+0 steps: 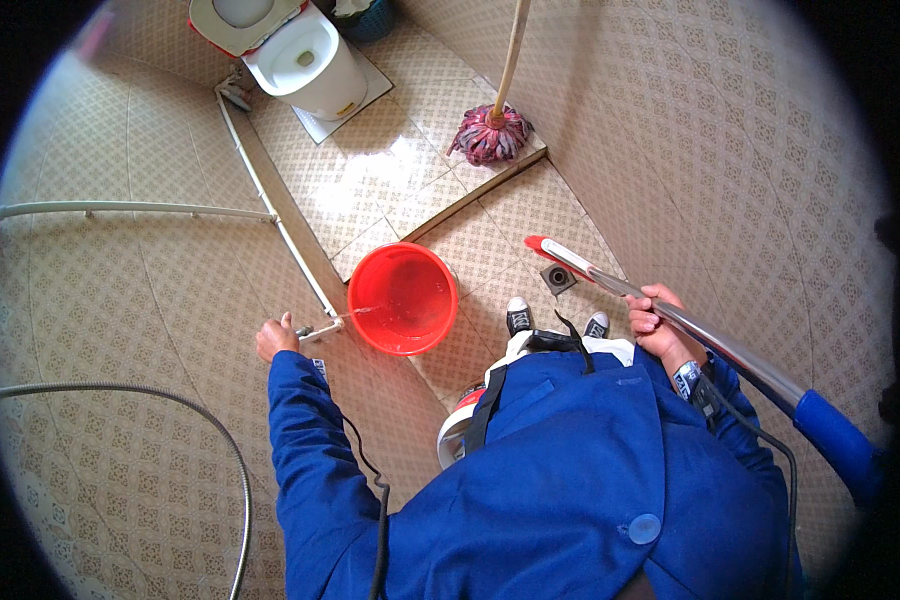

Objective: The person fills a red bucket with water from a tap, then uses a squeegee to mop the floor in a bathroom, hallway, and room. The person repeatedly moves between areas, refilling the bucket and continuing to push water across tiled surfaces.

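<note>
My left hand (276, 339) is curled at the water tap (304, 331) on the white wall pipe; the fingers hide part of it. A thin stream of water (361, 310) runs from the pipe's end into a red plastic bucket (354, 296), which has some water at its bottom. My right hand (661, 322) grips the metal pole of a long-handled floor brush (709, 339). Its head with red bristles (536, 243) points away from me, above the floor near a drain (558, 278). The blue grip (832, 435) extends back past my right arm.
A tiled step (487, 193) crosses the floor beyond the bucket. On it stand a string mop (493, 136) and a white toilet (326, 90) with its lid raised. Beside my legs is a white-and-red container (454, 435). A metal hose (232, 442) curves along the left wall.
</note>
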A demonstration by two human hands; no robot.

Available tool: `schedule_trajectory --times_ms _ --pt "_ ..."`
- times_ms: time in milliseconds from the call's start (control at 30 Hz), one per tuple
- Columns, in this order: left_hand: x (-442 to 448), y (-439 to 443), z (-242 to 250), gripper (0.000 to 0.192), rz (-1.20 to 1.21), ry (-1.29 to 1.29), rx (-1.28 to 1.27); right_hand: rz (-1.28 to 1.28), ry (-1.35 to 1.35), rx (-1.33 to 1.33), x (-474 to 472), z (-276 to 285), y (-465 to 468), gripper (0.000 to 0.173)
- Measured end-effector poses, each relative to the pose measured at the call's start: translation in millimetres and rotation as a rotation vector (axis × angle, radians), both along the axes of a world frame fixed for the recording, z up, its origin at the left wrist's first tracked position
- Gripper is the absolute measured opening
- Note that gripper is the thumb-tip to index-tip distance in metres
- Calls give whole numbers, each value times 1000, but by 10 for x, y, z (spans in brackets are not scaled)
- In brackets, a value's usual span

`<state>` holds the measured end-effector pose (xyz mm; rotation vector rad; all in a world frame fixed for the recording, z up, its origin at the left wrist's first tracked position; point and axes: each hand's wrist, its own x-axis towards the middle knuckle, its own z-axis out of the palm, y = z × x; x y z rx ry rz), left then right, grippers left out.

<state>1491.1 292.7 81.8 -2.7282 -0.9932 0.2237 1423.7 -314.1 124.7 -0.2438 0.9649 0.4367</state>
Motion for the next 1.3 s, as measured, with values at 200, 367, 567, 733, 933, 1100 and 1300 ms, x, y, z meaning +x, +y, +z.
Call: schedule_trajectory --times_ms 200,367,567,733,933,1100,1300 --pt "-17 -117 81 40 69 -41 -34 -2 40 -4 -1 -32 -8 19" --pt "12 -139 101 57 387 -25 -164 -7 27 5 -2 -39 -14 20" --pt "-28 39 -101 65 402 -87 -285 -6 32 10 -9 -41 -20 20" --pt "-107 197 -290 65 355 -168 -344 4 11 22 -21 -65 -33 19" --pt "-124 228 -314 64 350 -166 -359 2 25 6 -16 -81 -40 20" --pt "-134 179 -265 64 347 -164 -357 -5 33 5 2 -58 -24 22" --pt "-135 147 -223 63 349 -151 -323 0 18 -8 22 -34 10 26"
